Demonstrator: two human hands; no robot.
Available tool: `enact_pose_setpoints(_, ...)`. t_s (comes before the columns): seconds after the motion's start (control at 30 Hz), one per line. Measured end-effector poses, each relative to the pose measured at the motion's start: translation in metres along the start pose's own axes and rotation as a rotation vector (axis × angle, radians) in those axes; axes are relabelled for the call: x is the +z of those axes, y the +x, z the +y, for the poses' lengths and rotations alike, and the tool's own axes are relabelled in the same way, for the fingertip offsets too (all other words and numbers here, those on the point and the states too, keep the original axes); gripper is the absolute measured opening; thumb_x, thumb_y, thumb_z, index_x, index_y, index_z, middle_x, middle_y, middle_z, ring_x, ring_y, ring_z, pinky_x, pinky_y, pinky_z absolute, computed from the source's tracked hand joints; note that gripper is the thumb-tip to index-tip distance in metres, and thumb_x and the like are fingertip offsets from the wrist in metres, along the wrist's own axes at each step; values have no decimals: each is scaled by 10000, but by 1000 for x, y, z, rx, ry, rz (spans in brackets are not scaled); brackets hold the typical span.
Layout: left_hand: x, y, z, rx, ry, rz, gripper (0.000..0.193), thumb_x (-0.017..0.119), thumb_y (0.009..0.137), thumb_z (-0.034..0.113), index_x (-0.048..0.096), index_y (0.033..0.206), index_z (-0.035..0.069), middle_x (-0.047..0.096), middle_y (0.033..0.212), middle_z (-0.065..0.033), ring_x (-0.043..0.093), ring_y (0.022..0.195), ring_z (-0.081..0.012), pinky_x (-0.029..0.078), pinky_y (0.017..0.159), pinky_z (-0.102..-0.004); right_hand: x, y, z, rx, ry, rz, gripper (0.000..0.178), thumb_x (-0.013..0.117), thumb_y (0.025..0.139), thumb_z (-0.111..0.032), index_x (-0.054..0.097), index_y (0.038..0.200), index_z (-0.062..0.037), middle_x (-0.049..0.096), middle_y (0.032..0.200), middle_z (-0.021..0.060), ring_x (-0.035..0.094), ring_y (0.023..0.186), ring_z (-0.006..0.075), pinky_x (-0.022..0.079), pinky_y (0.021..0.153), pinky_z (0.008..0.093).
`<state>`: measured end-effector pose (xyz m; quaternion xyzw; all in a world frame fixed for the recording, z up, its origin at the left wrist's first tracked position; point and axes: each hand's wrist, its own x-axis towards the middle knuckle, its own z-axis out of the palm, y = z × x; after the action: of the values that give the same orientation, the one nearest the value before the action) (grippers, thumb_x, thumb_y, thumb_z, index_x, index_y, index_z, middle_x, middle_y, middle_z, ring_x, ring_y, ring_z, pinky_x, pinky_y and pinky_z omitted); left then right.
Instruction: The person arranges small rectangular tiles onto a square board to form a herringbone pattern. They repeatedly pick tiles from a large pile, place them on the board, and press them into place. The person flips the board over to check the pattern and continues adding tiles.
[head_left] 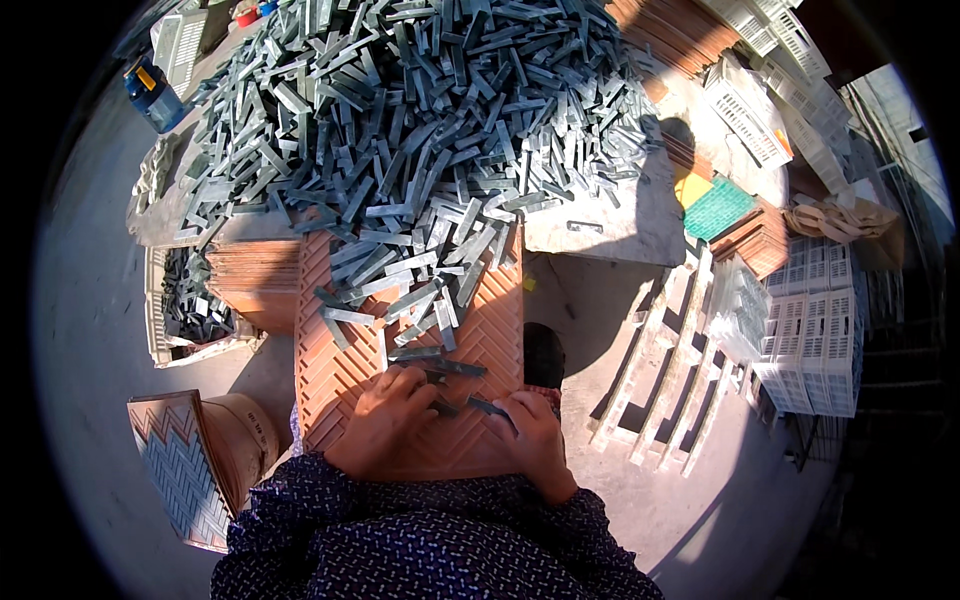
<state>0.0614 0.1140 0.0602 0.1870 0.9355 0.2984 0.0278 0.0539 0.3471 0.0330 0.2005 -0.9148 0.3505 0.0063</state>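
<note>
An orange tray [325, 370] with raised herringbone ribs lies in front of me, its near end at my waist. Its far half is covered by loose grey-green stone strips [395, 265]. Over the near part, my right hand [530, 435] pinches a dark stone strip [484, 405] that sticks out past its fingertips. My left hand [388, 412] is curled low over the tray, its fingers closed around another dark strip [443, 408], partly hidden by them. Just beyond the fingers, a couple more dark strips [460, 368] lie across the ribs.
A large heap of stone strips [420, 110] spreads over the table [620, 225]. Left are a crate of dark pieces [157, 300], stacked orange trays [255, 270] and a filled herringbone panel [175, 465]. Right stand a wooden pallet [660, 370] and white crates [810, 345].
</note>
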Motion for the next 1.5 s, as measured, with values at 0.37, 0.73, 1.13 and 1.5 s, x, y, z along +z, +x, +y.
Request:
enact_pose_setpoints(0.37,26,1,29,-307,-673,73,257,706,805,238,627,880,5,627,737,-109,609,660,-238,472,602,-333,-25,12,-47,-170,57,-47,235,705,707,-30,609,922,-24,589,895,110,606,806,288,507,677,356)
enact_pose_setpoints(0.73,23,-2,20,-533,-1363,-137,402,405,1002,299,635,863,0,635,725,-33,512,552,-62,428,487,-194,-25,11,-45,-18,258,0,252,740,693,14,609,908,1,625,838,133,645,758,261,520,658,319)
enact_pose_setpoints(1.13,2,-18,2,-591,-1270,-135,177,559,937,199,610,866,45,613,703,-21,510,566,-66,395,483,-187,-26,11,-52,137,356,-196,292,746,730,-60,599,972,13,636,876,158,654,792,284,515,682,332)
enact_pose_setpoints(1.5,-105,-132,-184,-740,-1341,1273,416,473,974,300,440,1282,23,592,1147,-101,573,931,-91,486,710,-174,-14,30,-18,4,170,-95,239,708,765,-44,620,982,4,634,838,127,636,711,214,501,634,296)
